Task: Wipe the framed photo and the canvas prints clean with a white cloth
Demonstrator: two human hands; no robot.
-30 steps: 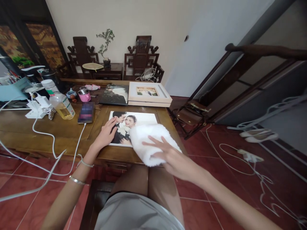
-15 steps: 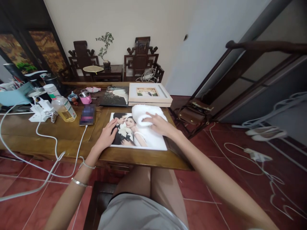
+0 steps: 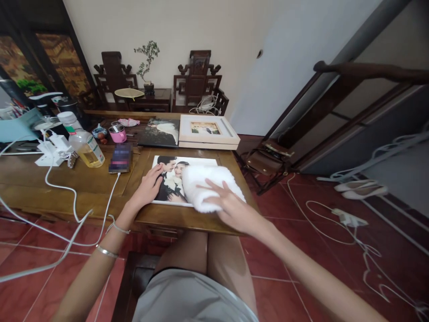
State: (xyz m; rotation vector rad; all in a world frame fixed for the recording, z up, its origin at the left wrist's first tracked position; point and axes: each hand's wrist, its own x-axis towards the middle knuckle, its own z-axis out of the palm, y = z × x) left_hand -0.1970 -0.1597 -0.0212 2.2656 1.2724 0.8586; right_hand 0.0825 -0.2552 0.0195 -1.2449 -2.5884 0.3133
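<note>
A white-edged photo panel (image 3: 169, 190) with a picture of a couple lies flat near the front edge of the wooden table (image 3: 187, 219). My left hand (image 3: 147, 184) rests on its left side, fingers stretched out and holding nothing. Over the panel's right part lies a folded white towel (image 3: 219, 174), which hides that side of the picture. My right hand (image 3: 228, 203) grips the towel and presses it down, with the thumb and part of the fingers sunk in its folds. The towel reaches past the panel's right and front edges.
Behind the panel lie a dark photo panel (image 3: 157, 133) and a pale framed picture (image 3: 208, 132). To the left stand a pink cup (image 3: 118, 133), a charging phone (image 3: 120, 157), an oil-coloured bottle (image 3: 89, 150) and a white power strip (image 3: 52, 152). A brown bag (image 3: 264, 161) sits at the right.
My right hand has moved the towel from the panel's back right toward me, down to its front right edge. My left hand stays on the panel's left side.
</note>
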